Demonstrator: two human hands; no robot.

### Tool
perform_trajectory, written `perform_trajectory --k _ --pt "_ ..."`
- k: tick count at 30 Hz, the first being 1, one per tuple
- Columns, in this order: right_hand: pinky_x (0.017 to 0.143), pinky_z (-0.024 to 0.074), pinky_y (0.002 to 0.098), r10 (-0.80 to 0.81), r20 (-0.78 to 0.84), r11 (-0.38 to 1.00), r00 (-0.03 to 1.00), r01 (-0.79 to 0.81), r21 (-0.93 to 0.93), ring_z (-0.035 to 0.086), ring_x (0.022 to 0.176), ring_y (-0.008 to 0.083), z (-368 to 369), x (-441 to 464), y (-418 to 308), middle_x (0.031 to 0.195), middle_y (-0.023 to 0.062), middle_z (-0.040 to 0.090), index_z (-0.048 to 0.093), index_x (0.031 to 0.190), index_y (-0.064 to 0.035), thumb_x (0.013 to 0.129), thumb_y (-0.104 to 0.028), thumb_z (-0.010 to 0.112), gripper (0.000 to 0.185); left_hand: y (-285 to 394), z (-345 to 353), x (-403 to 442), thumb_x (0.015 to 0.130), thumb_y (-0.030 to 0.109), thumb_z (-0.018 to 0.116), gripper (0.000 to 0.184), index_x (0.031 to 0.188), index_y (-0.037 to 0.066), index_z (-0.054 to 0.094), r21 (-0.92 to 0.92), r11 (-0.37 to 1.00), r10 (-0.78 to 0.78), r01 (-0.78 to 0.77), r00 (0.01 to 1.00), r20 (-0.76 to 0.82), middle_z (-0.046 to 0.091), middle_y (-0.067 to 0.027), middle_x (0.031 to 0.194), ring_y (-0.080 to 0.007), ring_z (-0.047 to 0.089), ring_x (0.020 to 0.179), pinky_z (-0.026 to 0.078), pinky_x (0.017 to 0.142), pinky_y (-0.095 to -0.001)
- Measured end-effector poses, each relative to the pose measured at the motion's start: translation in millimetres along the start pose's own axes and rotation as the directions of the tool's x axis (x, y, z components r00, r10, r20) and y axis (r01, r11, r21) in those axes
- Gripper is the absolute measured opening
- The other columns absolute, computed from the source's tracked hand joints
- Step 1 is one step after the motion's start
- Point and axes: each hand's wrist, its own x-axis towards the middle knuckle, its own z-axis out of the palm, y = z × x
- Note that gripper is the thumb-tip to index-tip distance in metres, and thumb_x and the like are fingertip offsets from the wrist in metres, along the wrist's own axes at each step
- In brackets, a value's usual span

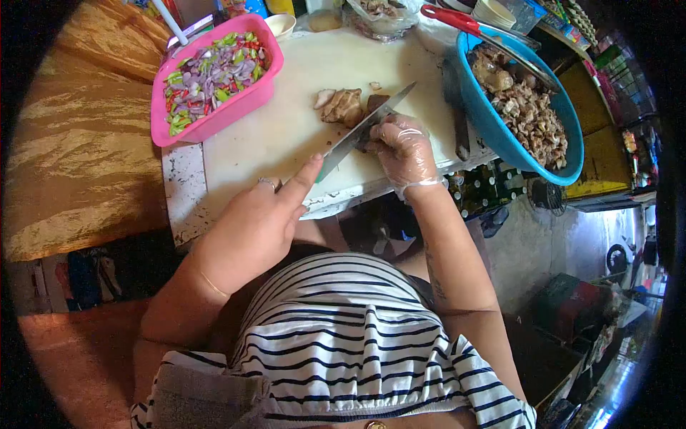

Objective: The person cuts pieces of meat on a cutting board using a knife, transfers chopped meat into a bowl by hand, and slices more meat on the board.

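Observation:
My left hand [250,229] is closed round the green handle of a knife [363,131], its index finger stretched along the base of the blade. The blade slants up and right over a white cutting board [286,93]. My right hand [404,146], in a clear plastic glove, presses a dark piece of meat against the board beside the blade; its fingers partly hide that piece. Just beyond the blade lie cooked meat pieces [343,107], brown and pale. I cannot tell whether the blade touches the meat.
A pink tub [236,114] of chopped onions and peppers stands at the left. On the right is a blue basin [500,146] of chopped meat, with a red-handled utensil [450,18] across it. A dark, long tool [461,132] lies beside the basin. A bagged item [382,18] sits at the back.

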Motion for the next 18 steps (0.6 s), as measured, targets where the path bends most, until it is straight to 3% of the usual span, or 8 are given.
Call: perform_trajectory --k 3,5,9,11,12,14,17,18 --pt "0.062 0.0499 0.0410 0.109 0.039 0.990 0.993 -0.112 0.085 0.063 0.069 0.0320 -0.6 1.1 -0.5 0.074 0.0134 0.062 0.067 0.079 -0.0034 0.065 0.013 0.076 0.023 -0.8 6.1 15.5 0.092 0.009 0.063 0.072 0.158 0.017 0.035 -0.018 1.000 0.021 -0.021 1.000 0.005 0.061 -0.0247 0.089 -0.0451 0.060 0.081 0.049 0.076 -0.0525" --pt "0.060 0.0492 0.0406 -0.179 -0.017 0.974 0.984 0.175 -0.146 0.062 0.067 0.0312 -2.9 4.0 -3.3 0.071 0.0136 0.060 0.067 0.078 -0.0032 0.065 0.014 0.075 0.024 -6.3 13.2 26.8 0.093 0.010 0.063 0.072 0.159 0.016 0.034 -0.061 0.998 0.037 -0.036 0.999 0.014 0.063 -0.0255 0.089 -0.0456 0.061 0.082 0.050 0.077 -0.0528" --pt "0.068 0.0498 0.0395 0.039 -0.036 0.998 0.999 -0.037 0.048 0.061 0.071 0.0258 6.4 -5.3 7.8 0.073 0.0106 0.059 0.064 0.079 -0.0026 0.075 0.008 0.070 0.013 -9.1 22.7 51.3 0.094 0.012 0.062 0.072 0.159 0.015 0.031 -0.105 0.994 0.038 -0.035 0.999 0.027 0.064 -0.0268 0.093 -0.0469 0.063 0.085 0.050 0.078 -0.0536" --pt "0.074 0.0503 0.0387 -0.078 0.017 0.992 0.997 0.079 -0.096 0.060 0.074 0.0232 0.2 -4.2 3.9 0.076 0.0083 0.059 0.061 0.078 -0.0027 0.080 0.002 0.068 0.009 -7.0 37.1 66.1 0.094 0.012 0.061 0.071 0.158 0.014 0.032 -0.108 0.993 0.045 -0.046 0.999 -0.012 0.065 -0.0278 0.095 -0.0476 0.063 0.085 0.051 0.078 -0.0541" --pt "0.076 0.0504 0.0386 0.169 0.009 0.941 0.986 -0.164 0.297 0.059 0.076 0.0222 0.1 -3.8 2.5 0.078 0.0076 0.059 0.060 0.078 -0.0028 0.082 0.001 0.067 0.008 -6.3 44.2 73.7 0.095 0.012 0.061 0.070 0.158 0.013 0.032 -0.109 0.993 0.049 -0.053 0.998 -0.037 0.065 -0.0283 0.096 -0.0479 0.064 0.086 0.051 0.079 -0.0543" --pt "0.081 0.0505 0.0384 0.532 0.273 0.284 0.802 -0.473 0.834 0.058 0.079 0.0203 2.4 -5.1 0.8 0.081 0.0060 0.058 0.059 0.079 -0.0031 0.085 -0.002 0.065 0.008 -7.1 51.8 85.7 0.095 0.012 0.061 0.068 0.157 0.012 0.033 -0.121 0.989 0.079 -0.087 0.995 -0.065 0.065 -0.0285 0.096 -0.0472 0.064 0.086 0.051 0.079 -0.0547" --pt "0.060 0.0443 0.0421 0.511 0.172 0.419 0.842 -0.419 0.806 0.058 0.067 0.0332 5.1 -5.4 4.6 0.073 0.0125 0.061 0.060 0.072 -0.0033 0.069 0.004 0.072 0.015 -8.1 55.1 106.4 0.095 0.012 0.061 0.066 0.155 0.009 0.036 -0.158 0.983 0.084 -0.089 0.996 -0.041 0.066 -0.0292 0.103 -0.0466 0.065 0.091 0.051 0.081 -0.0535" --pt "0.061 0.0455 0.0426 0.273 0.082 0.816 0.958 -0.276 0.508 0.059 0.068 0.0341 5.6 -3.9 13.2 0.074 0.0127 0.062 0.062 0.073 -0.0042 0.069 0.002 0.074 0.015 -11.0 54.9 113.4 0.095 0.012 0.061 0.065 0.155 0.008 0.037 -0.172 0.982 0.081 -0.084 0.996 -0.022 0.066 -0.0296 0.106 -0.0465 0.065 0.094 0.052 0.083 -0.0529"
